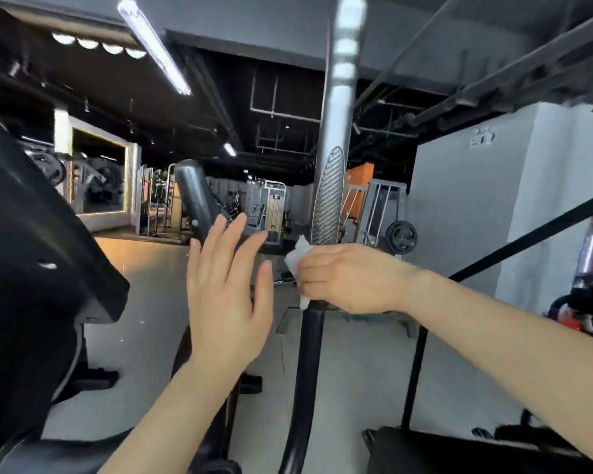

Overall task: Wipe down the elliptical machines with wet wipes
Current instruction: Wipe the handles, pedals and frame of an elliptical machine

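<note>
Where the right hand (343, 278) curls round the upright handle, item one lies bunched between palm and metal: a crumpled white wet wipe (298, 256), its corners showing above and below the fingers.

Item one, handling: judged very light, limp and damp; it folds to any curve, likely slides easily on smooth metal and could tear or roll into a rope if dragged hard. Best held as a wad against the palm with fingers wrapped over it, as here.

Item two: tall silver-grey metal handle tube of the elliptical machine (338, 131), rigid, glossy and probably slippery, bearing an oval ribbed sensor plate (329, 196) just above the wipe. Below the gripping hand the tube turns black (310, 354). Take hold by encircling the tube; the ribbed plate probably wants firmer pressure into its grooves.

Item three: short black padded handlebar end (194, 196), near and behind the left hand's fingertips; contact cannot be told.

Item four: left hand (228, 289), fingers spread wide and straight, holding nothing.

Item five: large black glossy console housing (42, 241), at far left, hard-shelled.

Background: gym floor, weight stations, mirror.
</note>
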